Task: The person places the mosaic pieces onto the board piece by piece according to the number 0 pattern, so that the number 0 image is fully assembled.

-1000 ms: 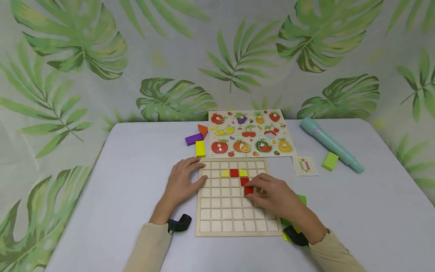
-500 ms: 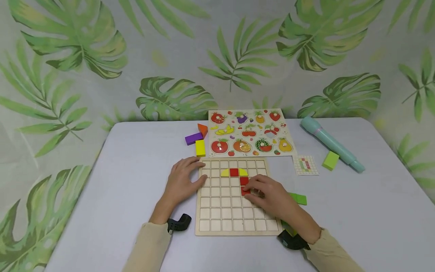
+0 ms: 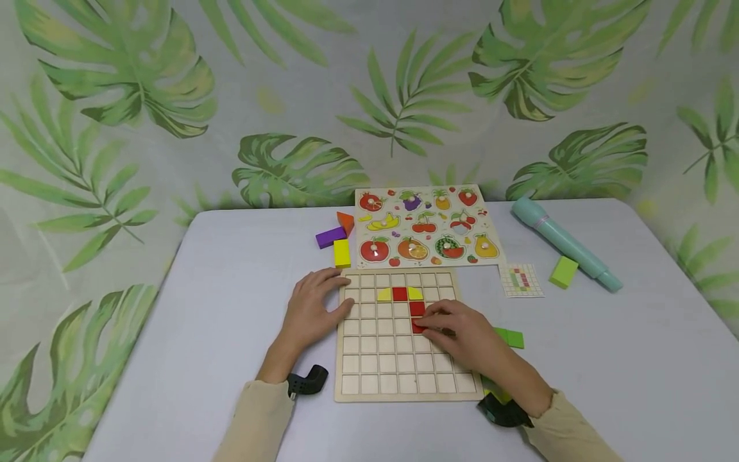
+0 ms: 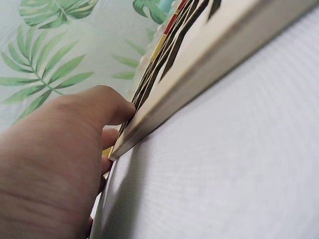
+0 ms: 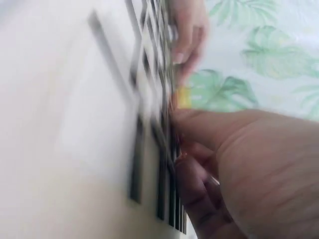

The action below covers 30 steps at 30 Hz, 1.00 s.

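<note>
A wooden grid board (image 3: pixel 375 385) lies flat on the table between the hands. Its upper cells carry two yellow curved tiles (image 3: pixel 384 294) with a red square tile (image 3: pixel 399 294) between them. Two more red square tiles run down the column below the right yellow one. My right hand (image 3: pixel 470 337) pinches the lowest red square tile (image 3: pixel 416 326) at its cell, thumb and fingertips partly covering it. My left hand (image 3: pixel 312 308) rests along the board's left edge near the top corner, thumb and fingers loosely bent; in the left wrist view the thumb touches the rim.
Behind the board lies a fruit puzzle (image 3: pixel 427 224). Orange, purple and yellow blocks (image 3: pixel 342 253) sit left of it. To the right are a pattern card (image 3: pixel 522 280), a green block (image 3: pixel 563 272) and a teal microphone-shaped toy (image 3: pixel 566 244). Green tiles (image 3: pixel 510 337) lie under the right forearm.
The lowest red square tile has shifted slightly left into line under the one above, with my right hand following it. My left hand stays at the board's edge.
</note>
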Tool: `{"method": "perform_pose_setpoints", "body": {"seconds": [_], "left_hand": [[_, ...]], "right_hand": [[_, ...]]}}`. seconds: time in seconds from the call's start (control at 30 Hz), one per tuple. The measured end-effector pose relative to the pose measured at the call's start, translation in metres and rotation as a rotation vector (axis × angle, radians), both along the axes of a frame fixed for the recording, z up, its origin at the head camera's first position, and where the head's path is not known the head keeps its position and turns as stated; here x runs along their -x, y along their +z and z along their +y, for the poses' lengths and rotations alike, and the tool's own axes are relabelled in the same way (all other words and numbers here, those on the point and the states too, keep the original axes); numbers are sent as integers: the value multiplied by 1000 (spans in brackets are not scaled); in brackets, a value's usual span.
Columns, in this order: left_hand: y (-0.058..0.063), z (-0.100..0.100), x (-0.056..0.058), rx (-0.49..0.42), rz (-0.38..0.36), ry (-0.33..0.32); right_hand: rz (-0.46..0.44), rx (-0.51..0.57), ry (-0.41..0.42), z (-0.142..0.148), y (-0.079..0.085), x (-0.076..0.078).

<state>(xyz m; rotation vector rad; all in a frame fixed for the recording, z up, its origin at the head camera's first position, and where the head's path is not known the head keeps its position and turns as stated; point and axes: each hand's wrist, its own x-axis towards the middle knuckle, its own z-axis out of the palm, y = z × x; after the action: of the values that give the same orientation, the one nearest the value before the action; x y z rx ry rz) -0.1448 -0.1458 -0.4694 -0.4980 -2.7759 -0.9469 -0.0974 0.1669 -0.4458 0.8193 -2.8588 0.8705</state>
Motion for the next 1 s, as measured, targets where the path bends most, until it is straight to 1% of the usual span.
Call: {"method": "perform_pose_setpoints", "body": {"seconds": [0.13, 0.33, 0.47, 0.63, 0.77, 1.0], "left_hand": [[0, 1, -1, 7, -2, -2], [-1, 1, -1, 16, -5, 5], [-1, 1, 0, 11, -6, 4], [0, 1, 1, 6, 3, 3], [-1, 1, 2, 2, 2, 3], [-1, 0, 1, 17, -6, 3]], "right_hand": [[-7, -4, -11, 0, 2, -3], [-14, -17, 19, 6, 10, -4], [-42, -2, 23, 20, 18, -5], [-123, -24, 7, 46, 25, -5], [-159, -26, 18, 67, 25, -4], [-240, -7, 97, 95, 15, -9]]}}
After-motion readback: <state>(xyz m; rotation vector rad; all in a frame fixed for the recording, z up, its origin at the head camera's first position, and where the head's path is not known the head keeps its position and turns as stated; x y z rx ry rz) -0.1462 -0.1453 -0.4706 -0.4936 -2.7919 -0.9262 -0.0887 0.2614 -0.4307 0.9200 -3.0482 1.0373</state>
